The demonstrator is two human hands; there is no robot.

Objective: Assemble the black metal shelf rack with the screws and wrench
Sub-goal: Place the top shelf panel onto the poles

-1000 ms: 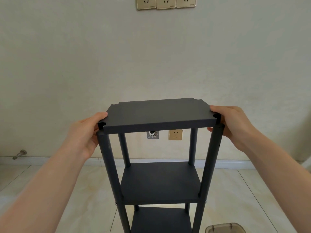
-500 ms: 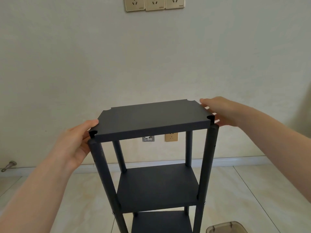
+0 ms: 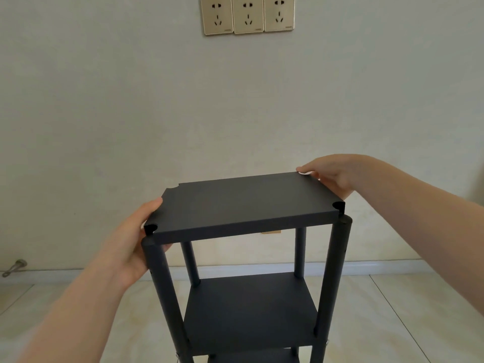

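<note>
The black metal rack stands upright on the floor in front of me, with its top shelf panel (image 3: 243,203) sitting over four round posts. My left hand (image 3: 131,239) grips the panel's left edge near the front left post (image 3: 162,289), thumb on top and fingers under it. My right hand (image 3: 332,174) holds the panel at its far right corner, fingers curled over the right edge. A second shelf (image 3: 251,310) is fixed lower down, and a third shows at the bottom edge. No screws or wrench are in sight.
A pale wall with three gold sockets (image 3: 247,14) rises close behind the rack. A metal door stop (image 3: 14,267) juts from the skirting at the left. Tiled floor lies on both sides of the rack.
My right hand slid from the front right corner to the far right corner of the top panel. The panel has turned slightly, and my view has shifted.
</note>
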